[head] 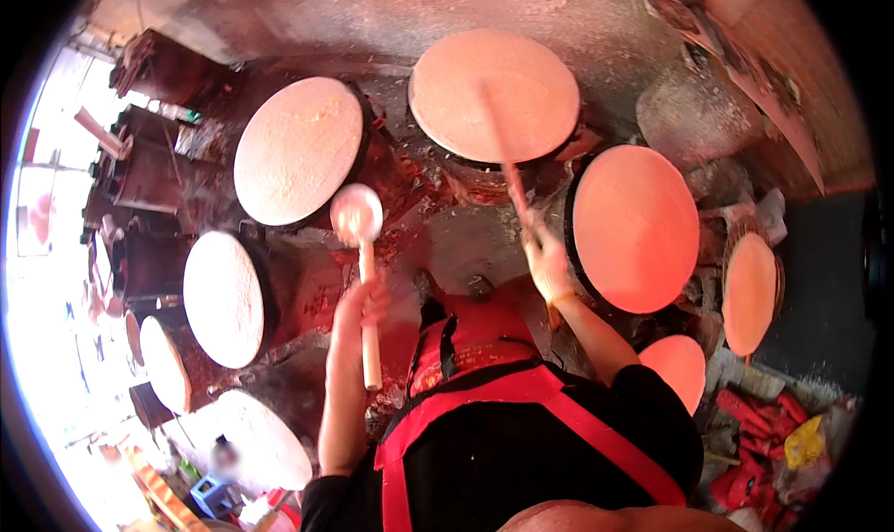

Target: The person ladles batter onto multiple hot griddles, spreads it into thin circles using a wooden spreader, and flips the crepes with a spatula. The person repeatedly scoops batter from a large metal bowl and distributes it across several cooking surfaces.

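Observation:
My left hand (375, 301) is closed around the pale handle of a ladle (357, 214), whose round metal bowl hangs by the edge of a round griddle (299, 151) covered with pale batter. My right hand (547, 263) wears a light glove and grips a long thin stick (500, 134). The stick is blurred; its far end lies over the middle of the batter-covered round griddle (494, 95) straight ahead. Right of that hand stands another coated round griddle (635, 229). The stick's exact contact with the batter cannot be told.
More round griddles stand at the left (223, 299) and right (749, 294). Dark metal drums (150, 175) line the far left. A large stone-like lump (698, 109) sits by the back wall. Red items and a yellow packet (804, 442) lie at lower right, a blue stool (211, 495) at lower left.

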`<state>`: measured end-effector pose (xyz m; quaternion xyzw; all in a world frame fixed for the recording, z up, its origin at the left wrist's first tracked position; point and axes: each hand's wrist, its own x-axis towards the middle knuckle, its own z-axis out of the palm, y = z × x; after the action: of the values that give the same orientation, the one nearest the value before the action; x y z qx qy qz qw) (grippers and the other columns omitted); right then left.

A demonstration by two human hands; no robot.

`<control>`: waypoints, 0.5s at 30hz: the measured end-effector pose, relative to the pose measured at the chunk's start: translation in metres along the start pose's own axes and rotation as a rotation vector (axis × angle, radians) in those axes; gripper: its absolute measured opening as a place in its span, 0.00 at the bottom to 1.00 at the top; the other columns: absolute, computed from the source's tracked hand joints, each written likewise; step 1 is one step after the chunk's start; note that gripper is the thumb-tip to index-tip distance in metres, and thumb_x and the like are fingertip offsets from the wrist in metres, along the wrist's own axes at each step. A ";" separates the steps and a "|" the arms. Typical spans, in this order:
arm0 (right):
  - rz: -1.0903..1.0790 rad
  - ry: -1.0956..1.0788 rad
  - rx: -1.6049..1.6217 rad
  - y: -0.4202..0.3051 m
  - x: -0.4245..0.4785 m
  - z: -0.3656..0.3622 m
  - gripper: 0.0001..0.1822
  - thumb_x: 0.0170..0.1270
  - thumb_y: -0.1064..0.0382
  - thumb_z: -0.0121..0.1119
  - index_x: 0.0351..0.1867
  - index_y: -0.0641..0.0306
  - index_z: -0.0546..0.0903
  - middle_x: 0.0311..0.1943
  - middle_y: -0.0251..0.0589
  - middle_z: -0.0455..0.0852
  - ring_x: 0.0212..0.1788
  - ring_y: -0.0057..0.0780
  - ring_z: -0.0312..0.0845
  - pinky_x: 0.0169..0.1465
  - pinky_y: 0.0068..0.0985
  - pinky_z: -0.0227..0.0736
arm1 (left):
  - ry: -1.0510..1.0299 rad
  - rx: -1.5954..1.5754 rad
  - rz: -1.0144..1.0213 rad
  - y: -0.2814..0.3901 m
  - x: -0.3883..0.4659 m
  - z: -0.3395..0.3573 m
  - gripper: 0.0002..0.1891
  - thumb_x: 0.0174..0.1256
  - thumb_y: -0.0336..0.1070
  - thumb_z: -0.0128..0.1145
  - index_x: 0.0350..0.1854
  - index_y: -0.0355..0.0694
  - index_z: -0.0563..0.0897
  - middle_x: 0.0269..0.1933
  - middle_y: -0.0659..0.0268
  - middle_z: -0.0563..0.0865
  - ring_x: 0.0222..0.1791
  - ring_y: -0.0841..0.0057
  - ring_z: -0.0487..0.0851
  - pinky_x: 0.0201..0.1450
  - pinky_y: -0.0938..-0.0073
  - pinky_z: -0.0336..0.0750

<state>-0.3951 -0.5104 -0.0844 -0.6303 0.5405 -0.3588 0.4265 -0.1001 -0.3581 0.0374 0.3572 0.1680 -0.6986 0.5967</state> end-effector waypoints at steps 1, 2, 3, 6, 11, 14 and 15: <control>-0.020 -0.170 -0.044 0.007 -0.012 0.004 0.20 0.69 0.62 0.54 0.60 0.67 0.74 0.57 0.49 0.79 0.60 0.31 0.75 0.60 0.23 0.67 | 0.072 -0.165 -0.029 -0.014 -0.010 -0.029 0.08 0.70 0.30 0.48 0.48 0.34 0.72 0.24 0.72 0.67 0.16 0.89 0.62 0.12 0.90 0.57; 0.083 -0.311 0.100 0.001 -0.020 0.010 0.20 0.67 0.61 0.56 0.58 0.66 0.76 0.57 0.49 0.79 0.62 0.32 0.73 0.60 0.22 0.67 | 0.053 -0.480 -0.088 -0.030 -0.028 -0.046 0.08 0.70 0.29 0.48 0.47 0.32 0.72 0.23 0.71 0.68 0.16 0.88 0.63 0.13 0.89 0.59; -0.028 -0.430 0.007 -0.025 -0.025 0.012 0.22 0.67 0.59 0.57 0.60 0.66 0.74 0.57 0.49 0.79 0.63 0.31 0.72 0.61 0.22 0.66 | 0.015 -0.806 -0.123 -0.048 -0.048 -0.063 0.07 0.69 0.28 0.47 0.46 0.31 0.71 0.23 0.70 0.68 0.16 0.87 0.63 0.14 0.88 0.61; -0.163 -0.502 0.113 -0.067 -0.044 0.044 0.26 0.67 0.57 0.58 0.63 0.67 0.70 0.38 0.38 0.85 0.39 0.23 0.79 0.46 0.20 0.72 | -0.132 -1.159 -0.026 -0.103 -0.096 -0.127 0.06 0.72 0.30 0.46 0.34 0.34 0.70 0.21 0.71 0.67 0.16 0.86 0.63 0.15 0.87 0.61; 0.300 -1.340 0.246 -0.141 -0.112 0.127 0.11 0.71 0.56 0.53 0.36 0.61 0.77 0.15 0.22 0.66 0.13 0.09 0.57 0.15 0.14 0.52 | 0.161 -0.775 0.830 -0.163 -0.161 -0.174 0.09 0.75 0.37 0.45 0.33 0.42 0.67 0.20 0.74 0.63 0.16 0.85 0.61 0.18 0.83 0.64; 0.145 -1.740 -0.003 -0.173 -0.217 0.164 0.13 0.72 0.57 0.51 0.45 0.64 0.78 0.21 0.27 0.75 0.18 0.11 0.64 0.19 0.13 0.58 | 0.539 -0.512 1.276 -0.185 -0.205 -0.196 0.10 0.75 0.42 0.42 0.37 0.42 0.66 0.23 0.70 0.72 0.21 0.80 0.72 0.28 0.77 0.73; 0.135 -1.839 -0.001 -0.184 -0.265 0.170 0.14 0.72 0.57 0.51 0.48 0.65 0.78 0.24 0.29 0.78 0.19 0.11 0.66 0.21 0.13 0.60 | 0.685 -0.342 1.400 -0.196 -0.221 -0.215 0.10 0.75 0.42 0.42 0.39 0.41 0.68 0.25 0.69 0.76 0.24 0.79 0.76 0.35 0.74 0.76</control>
<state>-0.2131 -0.2140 0.0238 -0.6348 0.0244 0.3092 0.7078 -0.2155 -0.0133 0.0068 0.4781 0.1837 0.0225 0.8586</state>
